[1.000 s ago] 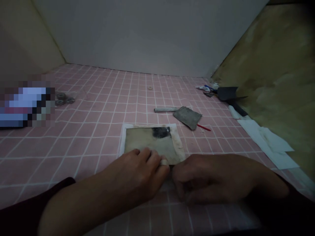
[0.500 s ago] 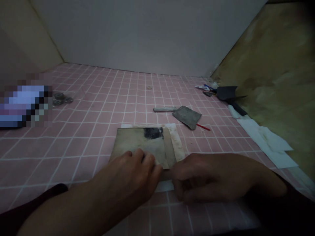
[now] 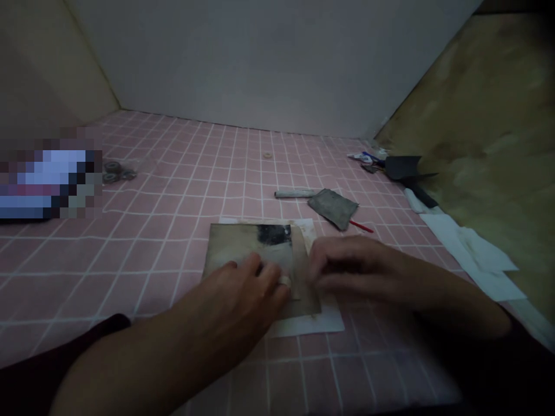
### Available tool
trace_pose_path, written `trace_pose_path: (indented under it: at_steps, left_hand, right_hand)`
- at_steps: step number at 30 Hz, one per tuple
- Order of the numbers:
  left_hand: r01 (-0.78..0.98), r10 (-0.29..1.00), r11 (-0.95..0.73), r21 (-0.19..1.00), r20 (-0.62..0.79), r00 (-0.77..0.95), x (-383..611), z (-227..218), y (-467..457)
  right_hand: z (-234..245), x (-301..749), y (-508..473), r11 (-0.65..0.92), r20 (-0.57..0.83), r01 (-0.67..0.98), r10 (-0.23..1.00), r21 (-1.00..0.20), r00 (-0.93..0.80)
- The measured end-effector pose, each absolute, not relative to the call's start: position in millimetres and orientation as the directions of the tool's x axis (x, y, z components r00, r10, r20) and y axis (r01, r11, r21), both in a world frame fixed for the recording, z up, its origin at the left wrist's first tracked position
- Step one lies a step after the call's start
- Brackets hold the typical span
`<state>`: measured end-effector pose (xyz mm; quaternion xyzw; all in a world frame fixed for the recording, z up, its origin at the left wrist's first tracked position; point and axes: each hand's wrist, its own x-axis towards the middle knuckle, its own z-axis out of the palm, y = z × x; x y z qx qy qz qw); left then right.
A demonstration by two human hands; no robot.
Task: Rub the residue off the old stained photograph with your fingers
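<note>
A worn tan sheet [image 3: 243,248] with a black smudge near its far edge lies on white paper [image 3: 321,320] on the pink tiled surface. My left hand [image 3: 243,297] presses down on the sheet's near part, fingers bent and together. My right hand [image 3: 351,263] rests at the sheet's right edge, fingers curled against it. What lies under either hand is hidden.
A grey stick [image 3: 297,194], a grey cloth scrap [image 3: 333,208] and a red stick [image 3: 361,227] lie beyond the sheet. Dark sheets [image 3: 405,167] and white paper [image 3: 472,248] sit along the right edge. Small dark rings [image 3: 115,171] lie left. Walls close the back.
The tan sheet slid left, then came back to the right over the white paper. My right hand moved up from the near edge to the sheet's right side.
</note>
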<state>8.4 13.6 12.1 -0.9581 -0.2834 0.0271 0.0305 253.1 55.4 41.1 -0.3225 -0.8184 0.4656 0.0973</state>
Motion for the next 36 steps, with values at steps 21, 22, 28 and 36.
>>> trace_pose_path:
  at_steps: [21, 22, 28, 36]
  left_hand:
    - [0.466, 0.458, -0.815, -0.343, 0.111, 0.882, 14, 7, 4]
    - [0.476, 0.472, -0.806, -0.351, 0.102, 0.876, 15, 7, 3]
    - [0.481, 0.481, -0.814, -0.326, 0.086, 0.872, 14, 7, 1]
    - [0.479, 0.478, -0.820, -0.314, 0.088, 0.874, 13, 2, -7]
  right_hand:
    - [18, 231, 79, 0.543, 0.012, 0.603, 0.749, -0.585, -0.663]
    - [17, 231, 79, 0.538, 0.006, 0.602, 0.748, -0.590, -0.663]
    - [14, 231, 80, 0.580, 0.026, 0.583, 0.722, -0.569, -0.692]
    - [4, 210, 68, 0.713, 0.136, 0.521, 0.641, -0.469, -0.755]
